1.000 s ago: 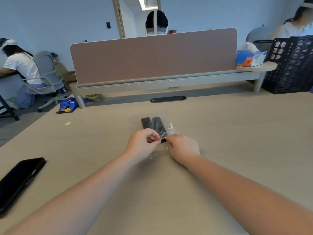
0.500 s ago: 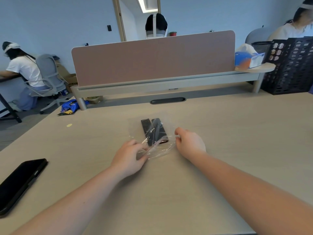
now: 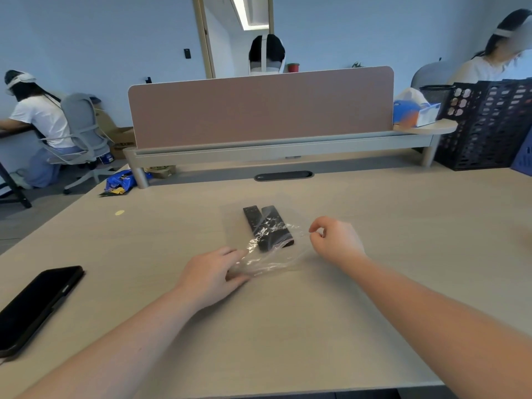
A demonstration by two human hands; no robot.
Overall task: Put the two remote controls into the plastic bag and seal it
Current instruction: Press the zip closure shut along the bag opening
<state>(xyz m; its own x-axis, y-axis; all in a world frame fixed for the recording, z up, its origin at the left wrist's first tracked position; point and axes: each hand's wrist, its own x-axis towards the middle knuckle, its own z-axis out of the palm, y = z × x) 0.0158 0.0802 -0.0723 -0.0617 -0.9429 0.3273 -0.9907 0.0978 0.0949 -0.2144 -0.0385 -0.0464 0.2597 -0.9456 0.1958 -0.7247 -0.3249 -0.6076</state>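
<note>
My left hand (image 3: 211, 276) pinches the clear plastic bag's (image 3: 267, 259) near corner. My right hand (image 3: 335, 240), fingers curled, holds nothing beside its right edge. Both black remotes (image 3: 266, 226) lie inside, just past my left fingertips.

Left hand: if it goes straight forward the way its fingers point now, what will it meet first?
The left hand already touches the plastic bag; further along that line, probably the near ends of the two remote controls inside it.

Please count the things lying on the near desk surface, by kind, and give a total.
Remote controls: 2
Plastic bag: 1
Phone: 1
Total: 4
</note>
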